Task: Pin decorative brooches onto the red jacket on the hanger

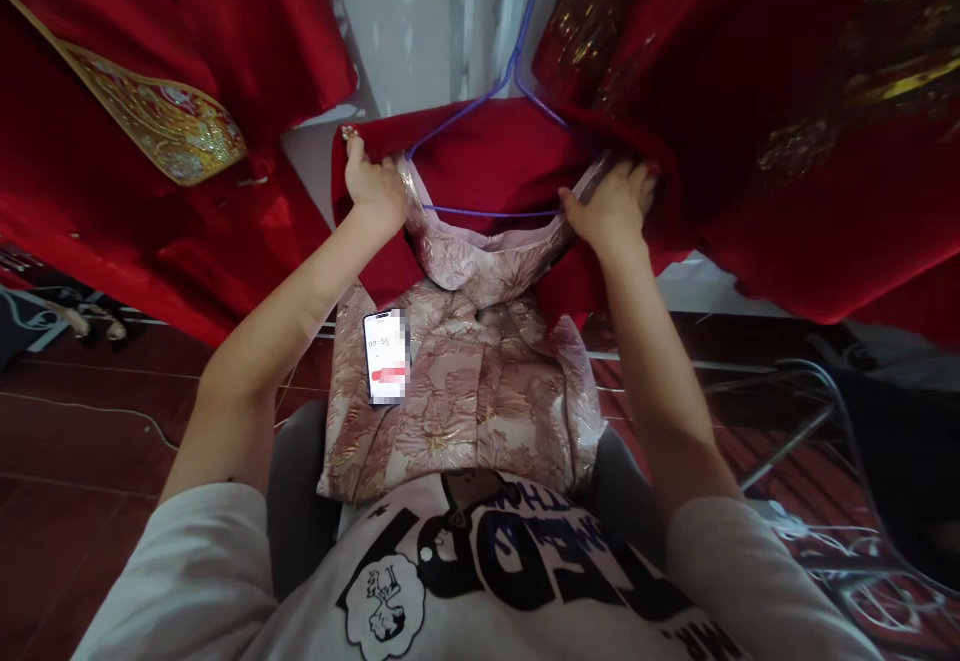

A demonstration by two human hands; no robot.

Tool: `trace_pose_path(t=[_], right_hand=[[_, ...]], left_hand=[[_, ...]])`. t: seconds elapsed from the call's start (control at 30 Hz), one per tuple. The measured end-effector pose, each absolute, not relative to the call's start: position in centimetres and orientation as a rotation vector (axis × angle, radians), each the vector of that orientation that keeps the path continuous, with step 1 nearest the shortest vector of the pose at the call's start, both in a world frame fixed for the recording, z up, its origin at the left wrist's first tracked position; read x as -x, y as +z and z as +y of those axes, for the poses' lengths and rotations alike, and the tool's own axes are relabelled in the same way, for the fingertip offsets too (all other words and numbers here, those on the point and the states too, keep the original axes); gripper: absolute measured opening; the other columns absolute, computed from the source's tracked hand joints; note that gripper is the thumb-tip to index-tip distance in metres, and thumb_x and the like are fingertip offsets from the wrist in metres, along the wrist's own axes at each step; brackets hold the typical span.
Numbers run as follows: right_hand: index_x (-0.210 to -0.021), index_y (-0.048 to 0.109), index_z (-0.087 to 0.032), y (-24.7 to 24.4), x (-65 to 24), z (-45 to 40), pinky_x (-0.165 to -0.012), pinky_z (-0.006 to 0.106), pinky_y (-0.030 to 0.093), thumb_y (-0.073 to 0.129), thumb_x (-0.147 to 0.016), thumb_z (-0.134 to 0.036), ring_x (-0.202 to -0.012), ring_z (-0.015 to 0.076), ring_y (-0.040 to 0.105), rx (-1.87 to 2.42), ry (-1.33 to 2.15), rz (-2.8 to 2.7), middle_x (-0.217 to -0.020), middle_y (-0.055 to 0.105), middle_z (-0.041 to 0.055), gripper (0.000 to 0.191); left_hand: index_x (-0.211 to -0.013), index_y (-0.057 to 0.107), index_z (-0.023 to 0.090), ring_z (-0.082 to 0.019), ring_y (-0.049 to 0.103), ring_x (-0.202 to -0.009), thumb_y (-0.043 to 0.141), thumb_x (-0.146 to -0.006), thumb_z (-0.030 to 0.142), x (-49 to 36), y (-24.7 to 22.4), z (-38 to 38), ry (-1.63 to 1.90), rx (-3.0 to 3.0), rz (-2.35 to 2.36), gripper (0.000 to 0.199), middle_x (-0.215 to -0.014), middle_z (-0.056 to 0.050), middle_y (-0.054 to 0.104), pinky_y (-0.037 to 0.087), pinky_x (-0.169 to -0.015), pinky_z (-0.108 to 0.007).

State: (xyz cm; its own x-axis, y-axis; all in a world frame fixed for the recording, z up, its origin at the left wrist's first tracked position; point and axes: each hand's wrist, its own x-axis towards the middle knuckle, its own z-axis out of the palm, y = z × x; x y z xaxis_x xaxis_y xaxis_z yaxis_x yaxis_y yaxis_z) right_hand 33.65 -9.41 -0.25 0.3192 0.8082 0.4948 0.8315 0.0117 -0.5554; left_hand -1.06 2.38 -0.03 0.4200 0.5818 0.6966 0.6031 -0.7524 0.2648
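Note:
A pink floral brocade dress [517,381] lies across my lap, its neckline raised towards a purple hanger [517,56]. Around its shoulders is a red garment [495,156], possibly a jacket; its full shape is hard to make out. My left hand [375,186] is closed at the left shoulder, gripping the red cloth beside the dress strap. At the opposite shoulder, my right hand [615,206] is closed on the red cloth too, its thumb against the strap. Some fingertips of both hands are hidden by fabric.
A phone [386,356] with a timer on its screen rests on the dress. Red garments with gold decoration [187,136] hang at the left and right. A metal-framed chair [892,461] stands at the right. A thin cable [97,404] crosses the tiled floor.

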Motion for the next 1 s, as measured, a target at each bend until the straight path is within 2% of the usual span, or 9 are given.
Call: trace_pose_path(t=[0.1,0.23,0.33,0.4,0.47,0.63,0.7,0.8,1.0], right_hand=[[-0.152,0.044,0.011,2.1,-33.0,-10.6,-0.125,0.063,0.025,0.088,-0.082,-0.041,-0.155,0.0544,0.028,1.839,-0.011,-1.399,-0.156,0.035,0.0473,0.098],[-0.144,0.048,0.022,5.4,-33.2,-13.1,-0.120,0.053,0.033,0.091,-0.079,-0.031,-0.147,0.0523,0.043,1.991,0.033,-1.435,-0.149,0.043,0.0501,0.094],[-0.106,0.076,0.003,6.8,-34.5,-14.2,-0.097,0.049,0.047,0.087,-0.081,-0.048,-0.109,0.0384,0.069,2.030,0.246,-1.514,-0.109,0.072,0.0337,0.058],[-0.078,0.075,-0.011,7.0,-35.5,-14.5,-0.082,0.044,0.048,0.086,-0.080,-0.052,-0.081,0.0233,0.066,1.954,0.367,-1.506,-0.079,0.071,0.0169,0.042],[-0.068,0.069,-0.017,6.7,-36.0,-14.6,-0.076,0.039,0.048,0.089,-0.077,-0.043,-0.067,0.0141,0.056,1.807,0.420,-1.485,-0.068,0.064,0.0053,0.035],[-0.095,0.077,-0.014,5.6,-35.0,-14.4,-0.080,0.033,0.054,0.076,-0.083,-0.015,-0.071,0.0124,0.063,1.486,0.330,-1.536,-0.082,0.072,0.0027,0.012],[-0.101,0.079,-0.012,5.3,-34.4,-14.2,-0.084,0.033,0.056,0.070,-0.082,-0.008,-0.080,0.0157,0.070,1.482,0.233,-1.508,-0.088,0.076,0.0060,0.021],[-0.097,0.082,-0.012,4.9,-34.3,-14.0,-0.089,0.035,0.058,0.066,-0.083,-0.007,-0.089,0.0199,0.075,1.536,0.097,-1.463,-0.092,0.080,0.0085,0.022],[-0.098,0.084,-0.012,3.9,-36.1,-13.6,-0.093,0.037,0.059,0.062,-0.087,-0.007,-0.093,0.0218,0.078,1.609,0.028,-1.367,-0.094,0.082,0.0100,0.025]], left_hand=[[-0.100,0.076,0.036,-0.034,0.024,-0.148,0.045,-0.085,0.086,2.4,1.0,1.2,-1.239,2.521,-1.324,0.060,-0.085,-0.007,0.074,-0.008,-0.119,-0.059],[-0.076,0.068,0.024,-0.035,0.045,-0.131,0.061,-0.092,0.068,4.0,3.5,-1.8,-1.039,2.465,-1.444,0.047,-0.079,-0.008,0.072,0.003,-0.120,-0.069],[-0.072,0.065,0.012,-0.034,0.061,-0.118,0.061,-0.100,0.037,4.1,6.1,-4.4,-0.689,2.266,-1.853,0.038,-0.088,-0.013,0.075,0.021,-0.116,-0.072],[-0.089,0.071,0.005,-0.036,0.064,-0.122,0.054,-0.103,0.026,3.7,7.8,-6.0,-0.543,2.157,-2.085,0.031,-0.105,-0.016,0.077,0.030,-0.115,-0.068],[-0.105,0.073,0.002,-0.039,0.064,-0.126,0.046,-0.107,0.035,3.0,8.8,-7.4,-0.526,2.083,-2.219,0.042,-0.120,-0.020,0.075,0.040,-0.112,-0.061],[-0.142,0.060,0.015,-0.033,0.058,-0.129,0.052,-0.100,0.057,0.8,7.8,-8.8,-0.585,2.332,-1.991,0.060,-0.132,-0.014,0.071,0.044,-0.108,-0.048],[-0.148,0.053,0.022,-0.031,0.051,-0.134,0.052,-0.101,0.054,0.1,6.9,-8.7,-0.650,2.401,-1.859,0.057,-0.132,-0.008,0.069,0.038,-0.111,-0.048],[-0.147,0.051,0.020,-0.029,0.045,-0.133,0.040,-0.107,0.040,-0.3,6.2,-8.4,-0.608,2.358,-1.836,0.047,-0.139,-0.008,0.062,0.031,-0.114,-0.050],[-0.138,0.054,0.015,-0.023,0.049,-0.108,0.030,-0.111,0.026,1.8,6.6,-8.5,-0.438,2.312,-1.911,0.038,-0.135,-0.010,0.062,0.037,-0.102,-0.042]])
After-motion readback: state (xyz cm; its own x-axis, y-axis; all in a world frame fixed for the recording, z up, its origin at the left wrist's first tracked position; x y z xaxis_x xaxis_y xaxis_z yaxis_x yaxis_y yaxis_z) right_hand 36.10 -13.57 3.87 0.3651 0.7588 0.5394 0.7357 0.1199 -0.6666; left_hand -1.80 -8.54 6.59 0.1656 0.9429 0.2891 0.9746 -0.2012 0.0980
